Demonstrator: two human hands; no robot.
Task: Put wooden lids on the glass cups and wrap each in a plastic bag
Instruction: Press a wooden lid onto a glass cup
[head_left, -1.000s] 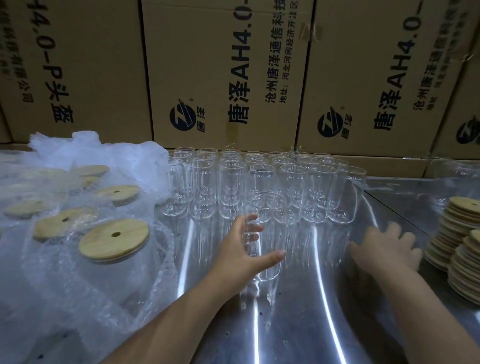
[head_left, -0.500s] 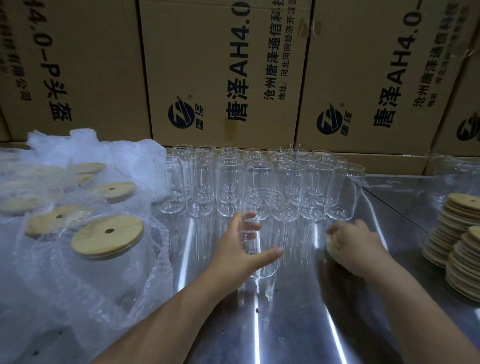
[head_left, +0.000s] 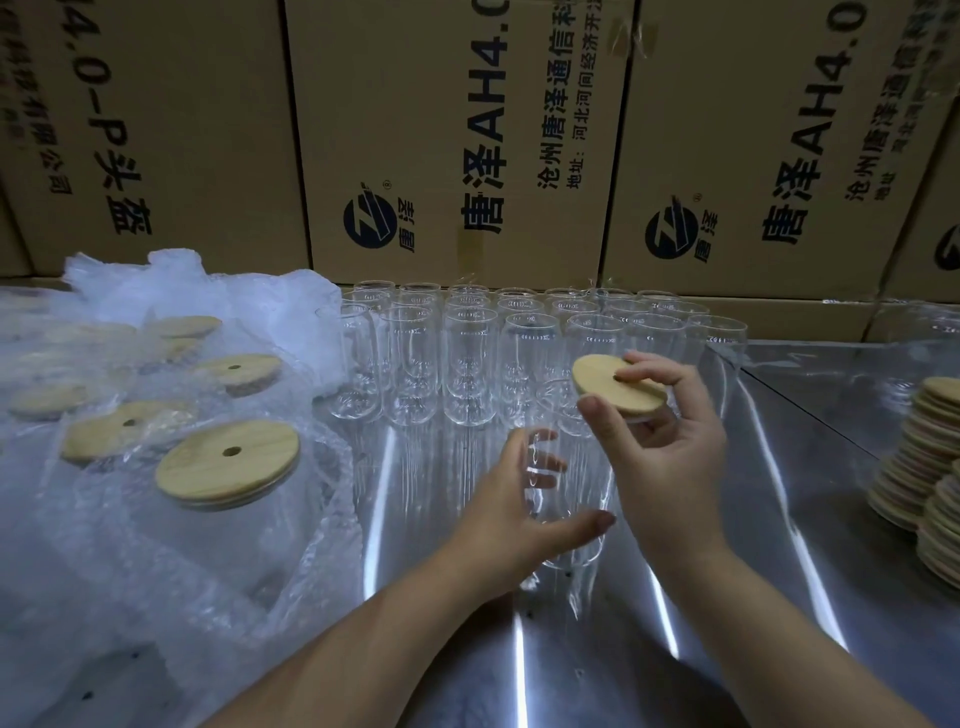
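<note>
The left hand (head_left: 511, 519) grips a clear, smooth glass cup (head_left: 584, 480) standing on the shiny metal table (head_left: 597, 649). The right hand (head_left: 670, 452) pinches a round wooden lid (head_left: 615, 384) with a centre hole, tilted just above the cup.

Black print on the left carton (head_left: 156, 130) reads "4.0-P头盔", the middle carton (head_left: 415, 104) shows "唐泽AH4.", "沧州唐泽通信科" and a round 唐泽 logo (head_left: 370, 222), and the right carton (head_left: 727, 104) "唐泽AH4.0".
</note>
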